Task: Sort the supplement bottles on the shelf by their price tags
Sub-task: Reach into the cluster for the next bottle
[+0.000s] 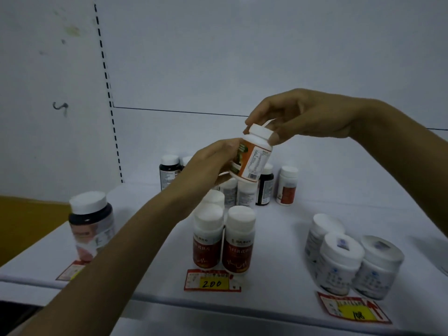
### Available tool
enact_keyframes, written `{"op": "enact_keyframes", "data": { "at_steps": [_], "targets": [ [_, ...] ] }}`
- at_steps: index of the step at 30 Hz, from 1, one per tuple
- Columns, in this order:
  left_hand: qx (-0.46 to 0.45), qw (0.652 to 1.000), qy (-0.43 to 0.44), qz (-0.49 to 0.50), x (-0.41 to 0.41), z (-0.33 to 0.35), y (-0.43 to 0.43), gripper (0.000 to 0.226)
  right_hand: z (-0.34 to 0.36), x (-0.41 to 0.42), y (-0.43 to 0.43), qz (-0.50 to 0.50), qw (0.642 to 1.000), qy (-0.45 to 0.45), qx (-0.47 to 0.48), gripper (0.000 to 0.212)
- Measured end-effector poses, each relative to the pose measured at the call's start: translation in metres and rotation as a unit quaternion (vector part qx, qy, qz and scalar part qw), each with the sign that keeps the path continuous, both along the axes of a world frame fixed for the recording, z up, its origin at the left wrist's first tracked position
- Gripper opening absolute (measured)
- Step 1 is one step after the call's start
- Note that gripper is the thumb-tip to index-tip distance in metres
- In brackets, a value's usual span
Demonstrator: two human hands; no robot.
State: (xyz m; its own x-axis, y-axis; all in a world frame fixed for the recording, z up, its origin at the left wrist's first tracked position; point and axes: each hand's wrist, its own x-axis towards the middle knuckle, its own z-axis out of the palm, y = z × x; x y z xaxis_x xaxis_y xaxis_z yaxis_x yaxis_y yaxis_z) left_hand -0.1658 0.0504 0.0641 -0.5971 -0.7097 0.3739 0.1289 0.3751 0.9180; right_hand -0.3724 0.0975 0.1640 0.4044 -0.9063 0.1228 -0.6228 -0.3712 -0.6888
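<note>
Orange-label bottle (252,158): aloft, tilted, 12 o'clock of 200 tag (213,280). Left hand (213,161) grips body; right hand (298,117) pinches cap. Risk: slips during inspection, topples red-label pair (223,238) on shelf (278,251).

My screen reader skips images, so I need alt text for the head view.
An orange-labelled white plastic bottle is held above a white shelf: the left hand grips its body, the right hand pinches its cap. Below stand red-labelled bottles behind a yellow 200 price tag.

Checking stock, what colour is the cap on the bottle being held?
White cap on the bottle, head view.
</note>
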Motion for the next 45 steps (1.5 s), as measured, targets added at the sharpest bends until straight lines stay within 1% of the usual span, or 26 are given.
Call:
{"op": "enact_keyframes", "data": {
  "at_steps": [3,5,8,10,12,15,17,27,31,34,39,45],
  "targets": [
    [0.097,0.991,0.024,-0.094,0.007,-0.001,0.004,0.021,-0.001,-0.005,0.000,0.045,0.997,-0.053,0.042,0.049],
    [0.116,0.985,0.018,-0.129,0.011,-0.002,0.006,0.024,-0.004,-0.009,0.000,0.067,0.992,-0.086,0.068,0.048],
    [0.092,0.988,-0.009,-0.122,0.012,-0.002,0.008,0.033,-0.011,-0.010,0.000,0.077,0.984,-0.132,0.089,0.048],
    [0.080,0.992,0.007,-0.095,0.011,-0.002,0.009,0.039,-0.015,-0.010,0.000,0.053,0.980,-0.170,0.087,0.054],
    [0.049,0.997,0.038,-0.038,0.008,-0.003,0.012,0.044,-0.021,-0.008,0.001,0.020,0.978,-0.193,0.072,0.052],
    [-0.004,0.996,0.067,0.050,0.002,-0.004,0.016,0.044,-0.032,-0.001,0.002,-0.011,0.978,-0.202,0.051,0.048],
    [-0.005,0.995,0.072,0.065,-0.001,-0.005,0.018,0.046,-0.036,0.003,0.004,-0.020,0.976,-0.212,0.039,0.048],
    [0.000,0.997,0.059,0.049,-0.007,-0.014,0.023,0.044,-0.050,0.007,0.020,-0.061,0.969,-0.238,0.038,0.047],
    [0.007,0.999,0.049,0.021,-0.020,-0.017,0.032,0.047,-0.055,-0.002,0.039,-0.086,0.963,-0.254,0.031,0.047],
    [-0.011,0.999,0.041,0.002,-0.036,-0.014,0.043,0.047,-0.057,-0.017,0.060,-0.109,0.962,-0.251,0.013,0.043],
    [-0.051,0.999,0.018,-0.004,-0.081,-0.007,0.071,0.044,-0.055,-0.051,0.100,-0.185,0.952,-0.240,-0.030,0.041],
    [-0.080,0.997,-0.005,-0.006,-0.169,0.004,0.117,0.044,-0.049,-0.130,0.154,-0.243,0.942,-0.223,-0.067,0.038]
  ]
}}
